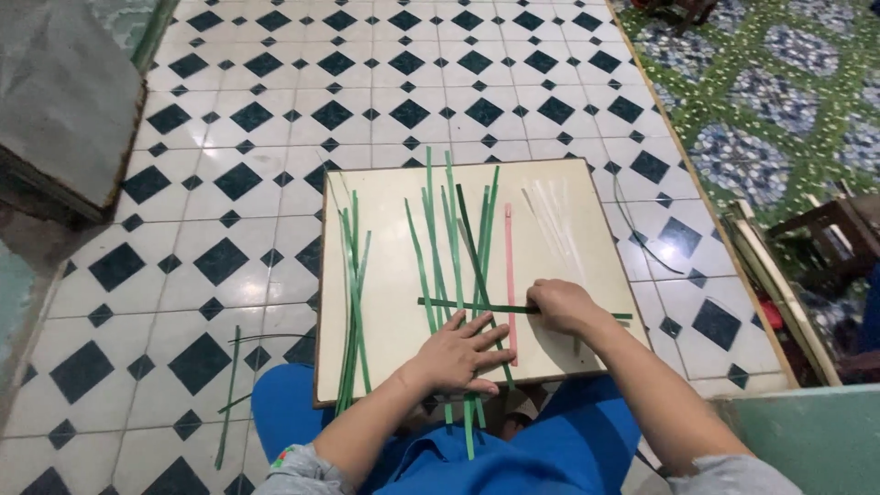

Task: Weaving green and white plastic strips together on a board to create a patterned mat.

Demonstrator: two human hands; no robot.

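Observation:
A cream square board [385,275] rests on my lap, on blue trousers. Several long green strips [449,229] lie lengthwise on it, with a pink strip [509,266] beside them and pale strips [555,215] further right. One dark green strip [477,305] lies crosswise over the upright ones. My left hand [463,353] presses flat, fingers spread, on the lower ends of the green strips. My right hand [561,305] pinches the crosswise strip near its right part. A separate bundle of green strips [353,293] lies along the board's left side.
The floor has white tiles with dark diamonds [229,183]; loose green strips [229,385] lie on it at left. A patterned green mat [779,101] and wooden sticks [779,284] are at right, a grey low block [64,101] at upper left.

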